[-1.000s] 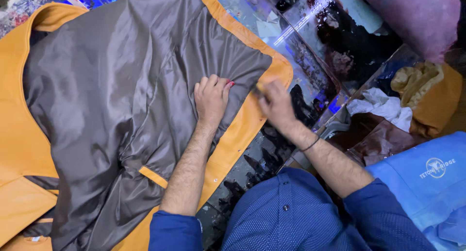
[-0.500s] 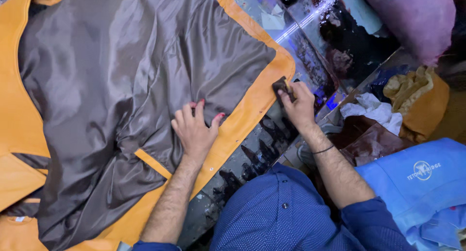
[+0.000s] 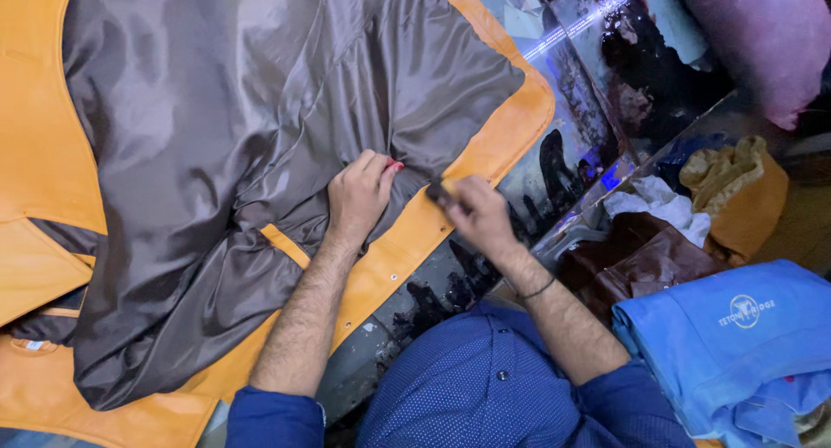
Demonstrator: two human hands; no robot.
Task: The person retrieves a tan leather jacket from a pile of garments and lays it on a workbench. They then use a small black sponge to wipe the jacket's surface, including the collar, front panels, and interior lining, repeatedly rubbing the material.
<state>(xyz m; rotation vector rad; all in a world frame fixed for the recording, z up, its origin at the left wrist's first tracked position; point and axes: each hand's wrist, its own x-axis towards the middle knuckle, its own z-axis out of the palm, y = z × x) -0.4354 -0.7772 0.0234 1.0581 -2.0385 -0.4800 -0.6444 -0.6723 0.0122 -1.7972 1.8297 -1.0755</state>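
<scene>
Two bare hands work at the lower right edge of a shiny grey satin lining (image 3: 225, 136), which is the landmark here. The fingertips (image 3: 381, 164) of the left hand (image 3: 359, 193) are curled down and pinch a small fold of that lining, seemingly to keep the slippery cloth taut and still. The right hand (image 3: 480, 212), just right of the lining's edge, has its fingers closed around a small dark tool (image 3: 435, 190); what kind of tool it is cannot be made out, but its tip points at the seam beside the pinched fold. Around the lining runs a smooth orange leather border (image 3: 506, 132) of the same garment, spread flat and inside out, likely so the seam lies open to the hands. Beyond the lining's right side, the glossy printed tabletop (image 3: 563, 154) shows. Farther right lie a crumpled brown leather piece (image 3: 640, 257), a mustard cloth (image 3: 736, 193) and a folded blue fabric (image 3: 736, 344).
</scene>
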